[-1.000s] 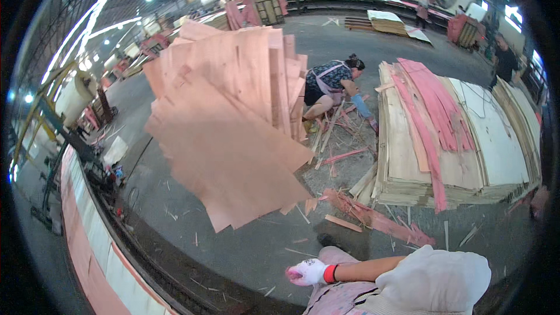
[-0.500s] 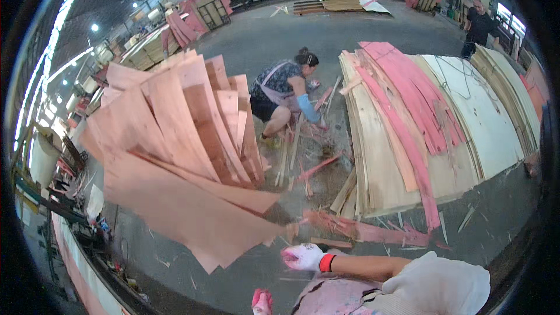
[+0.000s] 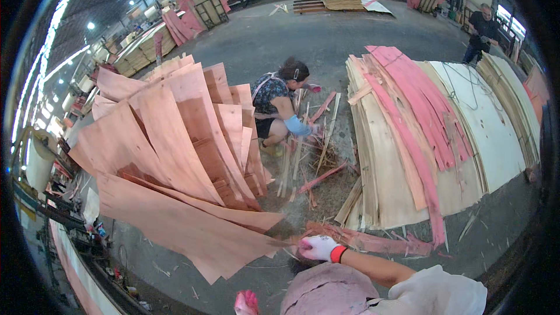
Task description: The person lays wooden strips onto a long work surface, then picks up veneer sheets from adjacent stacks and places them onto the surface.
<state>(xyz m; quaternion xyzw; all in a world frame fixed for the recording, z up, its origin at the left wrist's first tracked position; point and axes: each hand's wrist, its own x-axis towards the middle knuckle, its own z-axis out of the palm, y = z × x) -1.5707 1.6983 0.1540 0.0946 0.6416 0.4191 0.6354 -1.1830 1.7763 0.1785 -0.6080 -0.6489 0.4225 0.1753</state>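
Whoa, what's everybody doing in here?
Someone's gloved right hand is by a corner of the big, messy pile of pinkish wood sheets; I can't tell if it's gripping anything. Their left hand is low down, near the picture's edge. A co-worker crouches beside loose strips on the floor, between that pile and a pale stack.

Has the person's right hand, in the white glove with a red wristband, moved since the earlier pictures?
Yes. The white-gloved right hand has moved up the picture, closer to the torn pink veneer strip on the grey floor.
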